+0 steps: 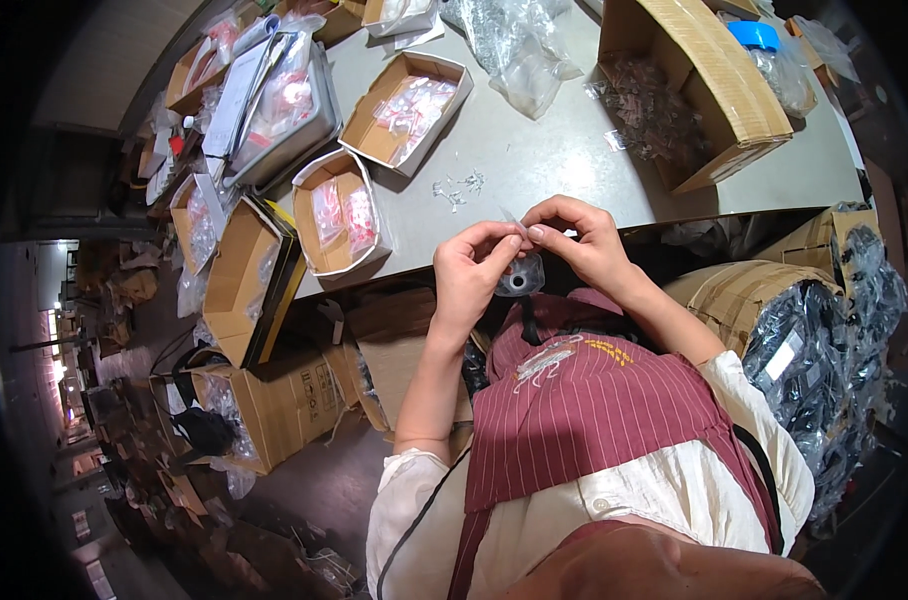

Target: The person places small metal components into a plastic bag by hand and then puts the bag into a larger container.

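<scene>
My left hand (466, 275) and my right hand (586, 245) meet at the table's front edge, fingertips almost touching. Both are closed in a pinch on a small clear plastic bag (511, 217), mostly covered by the fingers. Just under the fingertips is a translucent greyish piece with a round hole (519, 278); I cannot make out what it is. On the grey table (534, 150) beyond my left hand lie several small silvery metal parts (458, 188) in a loose pile.
Left of the pile stand two open cardboard trays, one with small red-and-clear bags (359, 222), another farther back (414, 110). A large open carton (739, 85) of dark small parts stands at right. Clear plastic sheeting (524, 60) lies at the back. Cartons (279, 405) crowd the floor.
</scene>
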{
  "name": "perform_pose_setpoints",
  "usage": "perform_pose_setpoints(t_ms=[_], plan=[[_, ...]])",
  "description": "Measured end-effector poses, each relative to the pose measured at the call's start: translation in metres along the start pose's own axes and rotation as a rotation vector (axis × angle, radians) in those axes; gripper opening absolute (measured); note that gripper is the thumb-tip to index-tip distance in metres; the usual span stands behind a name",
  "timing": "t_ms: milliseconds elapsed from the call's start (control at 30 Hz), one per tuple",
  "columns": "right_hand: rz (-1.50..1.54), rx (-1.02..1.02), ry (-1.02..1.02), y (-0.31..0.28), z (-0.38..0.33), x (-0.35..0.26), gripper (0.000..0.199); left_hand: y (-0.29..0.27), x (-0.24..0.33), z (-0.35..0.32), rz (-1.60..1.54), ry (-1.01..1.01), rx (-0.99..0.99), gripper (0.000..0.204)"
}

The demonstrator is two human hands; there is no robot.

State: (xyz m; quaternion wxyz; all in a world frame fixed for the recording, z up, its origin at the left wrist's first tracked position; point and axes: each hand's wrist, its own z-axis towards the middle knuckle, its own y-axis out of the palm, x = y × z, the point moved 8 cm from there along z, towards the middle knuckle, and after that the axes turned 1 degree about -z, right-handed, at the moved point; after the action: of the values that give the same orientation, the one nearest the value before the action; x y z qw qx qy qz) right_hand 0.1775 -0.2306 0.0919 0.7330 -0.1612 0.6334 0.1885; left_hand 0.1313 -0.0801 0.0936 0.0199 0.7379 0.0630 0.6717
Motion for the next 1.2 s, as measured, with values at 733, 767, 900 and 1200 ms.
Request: perform_pose_setpoints(t_ms=[733,767,900,1200], plan=[[-0.113,0.038,-0.119,0.0,-0.004,-0.019,0.015,0.0,-0.002,0.0,-0.102,0.019,0.065,0.012],[-0.089,0.035,-0.088,0.0,-0.004,-0.016,0.014,0.001,-0.001,-0.001,-0.082,0.022,0.065,0.013],[-0.079,0.04,-0.061,0.0,-0.004,-0.014,0.014,0.0,0.001,-0.001,0.005,0.041,0.07,0.013],[-0.327,-0.015,-0.275,0.008,-0.002,-0.032,0.019,-0.004,0.001,0.001,0.202,0.137,0.126,0.008]])
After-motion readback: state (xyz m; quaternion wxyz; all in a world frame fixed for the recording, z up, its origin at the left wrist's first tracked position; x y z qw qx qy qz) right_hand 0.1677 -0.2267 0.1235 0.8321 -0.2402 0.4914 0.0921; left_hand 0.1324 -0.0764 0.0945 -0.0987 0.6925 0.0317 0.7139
